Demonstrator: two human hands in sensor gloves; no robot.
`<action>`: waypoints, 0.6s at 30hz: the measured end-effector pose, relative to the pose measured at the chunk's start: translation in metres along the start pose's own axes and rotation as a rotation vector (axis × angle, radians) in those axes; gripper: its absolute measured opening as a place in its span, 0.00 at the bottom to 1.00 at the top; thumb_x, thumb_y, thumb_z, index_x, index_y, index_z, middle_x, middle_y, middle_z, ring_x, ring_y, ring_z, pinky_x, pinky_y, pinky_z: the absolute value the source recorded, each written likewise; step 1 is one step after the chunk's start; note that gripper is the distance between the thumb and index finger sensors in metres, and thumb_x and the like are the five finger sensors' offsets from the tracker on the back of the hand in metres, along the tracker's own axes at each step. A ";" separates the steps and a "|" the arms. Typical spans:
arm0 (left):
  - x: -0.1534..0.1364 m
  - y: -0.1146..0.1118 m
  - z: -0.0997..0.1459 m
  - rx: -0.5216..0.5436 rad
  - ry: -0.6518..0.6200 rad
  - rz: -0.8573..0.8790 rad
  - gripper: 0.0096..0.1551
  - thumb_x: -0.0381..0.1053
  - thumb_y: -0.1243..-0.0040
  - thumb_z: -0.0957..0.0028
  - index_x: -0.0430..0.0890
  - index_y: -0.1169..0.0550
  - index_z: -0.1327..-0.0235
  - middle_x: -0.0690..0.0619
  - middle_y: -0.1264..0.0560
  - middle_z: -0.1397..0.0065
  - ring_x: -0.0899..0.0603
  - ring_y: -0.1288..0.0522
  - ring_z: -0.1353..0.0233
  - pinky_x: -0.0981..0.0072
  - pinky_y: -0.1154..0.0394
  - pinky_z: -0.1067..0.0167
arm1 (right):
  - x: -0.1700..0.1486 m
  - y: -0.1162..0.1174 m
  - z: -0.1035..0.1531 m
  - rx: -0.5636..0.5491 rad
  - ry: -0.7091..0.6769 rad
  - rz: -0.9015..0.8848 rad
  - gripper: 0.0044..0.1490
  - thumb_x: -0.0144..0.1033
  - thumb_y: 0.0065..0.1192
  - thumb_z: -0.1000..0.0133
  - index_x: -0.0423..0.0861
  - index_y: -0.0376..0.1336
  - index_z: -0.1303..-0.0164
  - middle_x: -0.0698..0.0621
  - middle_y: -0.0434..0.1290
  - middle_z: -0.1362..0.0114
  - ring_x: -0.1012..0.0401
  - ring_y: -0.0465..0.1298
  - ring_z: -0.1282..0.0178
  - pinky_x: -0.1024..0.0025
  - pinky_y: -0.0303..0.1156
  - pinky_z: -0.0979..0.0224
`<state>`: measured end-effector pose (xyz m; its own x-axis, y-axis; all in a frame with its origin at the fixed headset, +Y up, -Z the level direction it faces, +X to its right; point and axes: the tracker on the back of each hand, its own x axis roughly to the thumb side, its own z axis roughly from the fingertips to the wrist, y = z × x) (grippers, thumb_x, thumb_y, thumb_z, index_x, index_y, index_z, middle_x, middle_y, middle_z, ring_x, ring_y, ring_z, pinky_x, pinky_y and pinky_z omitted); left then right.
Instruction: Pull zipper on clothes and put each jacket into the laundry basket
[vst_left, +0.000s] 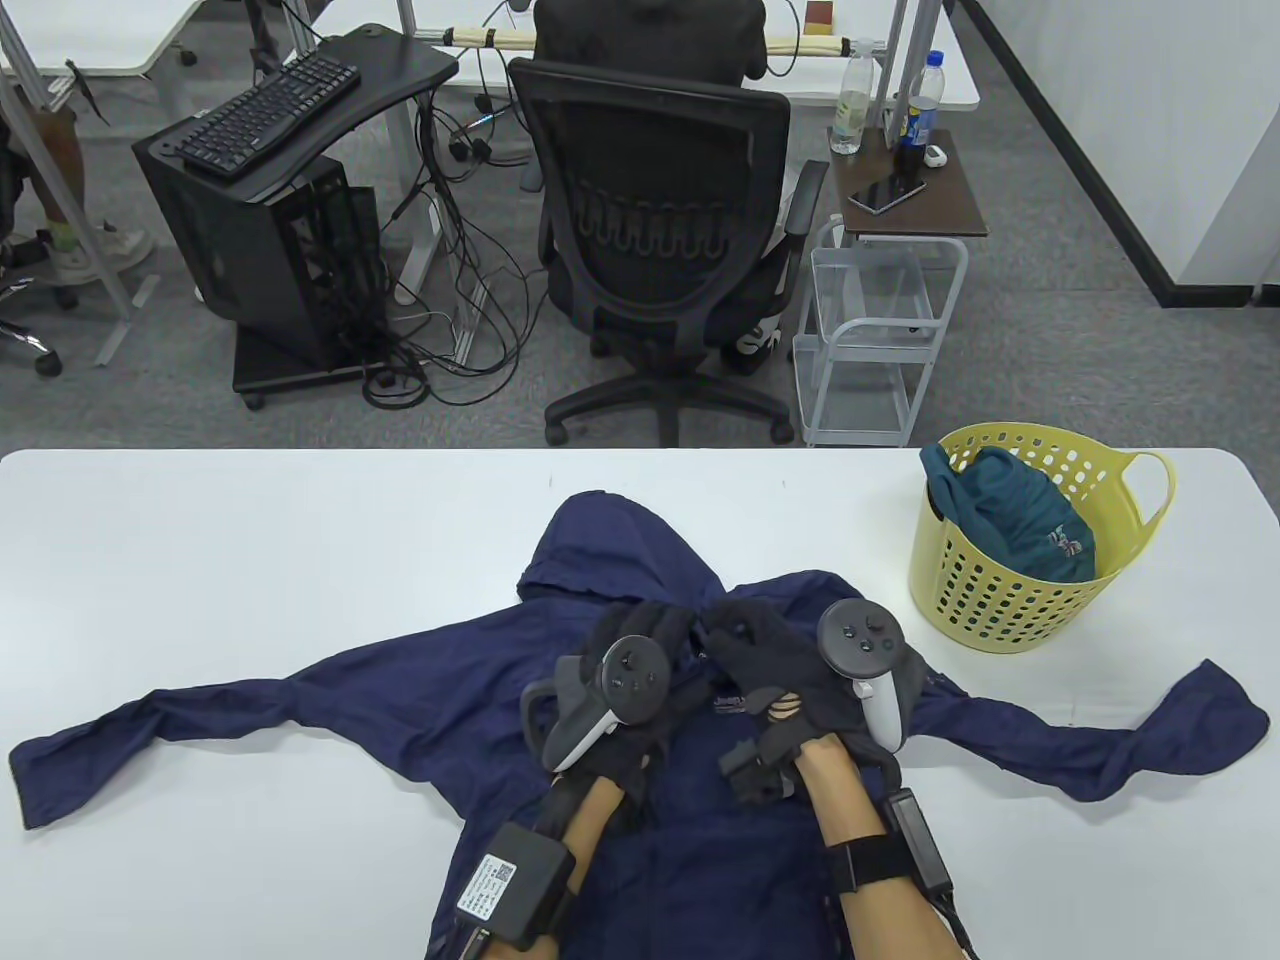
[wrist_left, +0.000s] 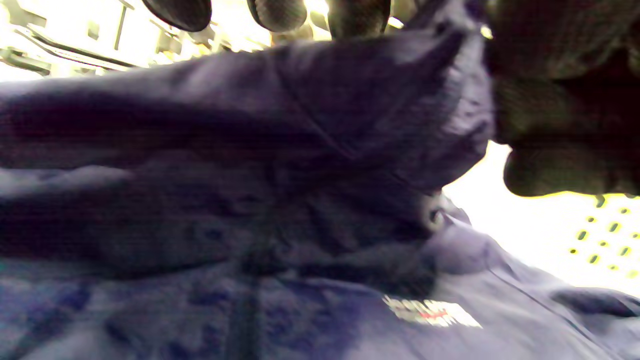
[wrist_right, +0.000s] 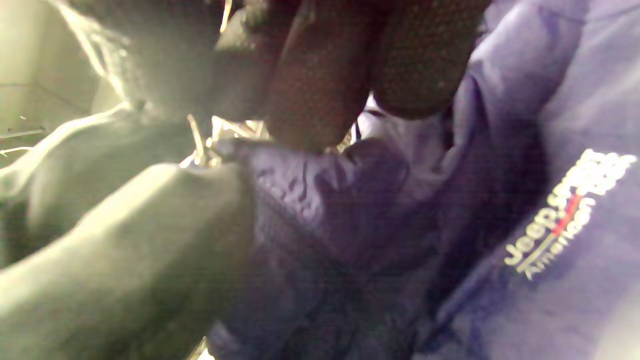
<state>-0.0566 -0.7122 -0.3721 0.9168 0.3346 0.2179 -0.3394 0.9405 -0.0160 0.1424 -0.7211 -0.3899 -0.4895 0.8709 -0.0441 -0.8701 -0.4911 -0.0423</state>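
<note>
- The navy jacket (vst_left: 400, 700) lay spread flat on the bench (vst_left: 200, 520), the yellow laundry basket (vst_left: 1010, 600) well apart.
- My left hand (vst_left: 640, 660) and right hand (vst_left: 770, 670) each had a grip on fabric at the collar.
- Judged step: zipping, near the top. Next: bundle and carry to the basket.

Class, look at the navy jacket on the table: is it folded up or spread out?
Spread out: the navy jacket lies flat on the table, both sleeves stretched sideways.

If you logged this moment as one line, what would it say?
navy hooded jacket: spread flat on table | left hand, right hand: at its collar | yellow perforated plastic basket: holds teal garment
</note>
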 end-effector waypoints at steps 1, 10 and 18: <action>0.000 0.001 0.000 0.040 0.034 -0.021 0.35 0.66 0.42 0.60 0.67 0.30 0.34 0.64 0.32 0.19 0.41 0.40 0.18 0.36 0.39 0.28 | 0.001 -0.002 0.002 -0.055 -0.012 0.018 0.25 0.49 0.74 0.51 0.66 0.71 0.42 0.63 0.81 0.41 0.61 0.85 0.46 0.56 0.78 0.35; -0.024 -0.006 -0.010 0.012 0.106 0.090 0.29 0.64 0.59 0.58 0.69 0.26 0.42 0.68 0.25 0.25 0.42 0.35 0.19 0.35 0.37 0.29 | 0.012 0.005 0.020 -0.129 -0.219 0.254 0.27 0.53 0.70 0.51 0.60 0.73 0.41 0.59 0.84 0.40 0.57 0.87 0.47 0.53 0.78 0.36; -0.048 -0.015 -0.026 -0.086 0.191 0.358 0.26 0.68 0.53 0.56 0.68 0.20 0.48 0.68 0.21 0.29 0.41 0.34 0.20 0.34 0.36 0.30 | 0.009 0.045 0.029 -0.156 -0.347 0.779 0.26 0.55 0.68 0.50 0.60 0.74 0.42 0.57 0.85 0.43 0.55 0.89 0.52 0.52 0.79 0.40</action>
<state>-0.0900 -0.7403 -0.4074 0.7691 0.6392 -0.0016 -0.6329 0.7612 -0.1411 0.0968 -0.7353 -0.3629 -0.9551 0.2289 0.1881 -0.2737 -0.9247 -0.2644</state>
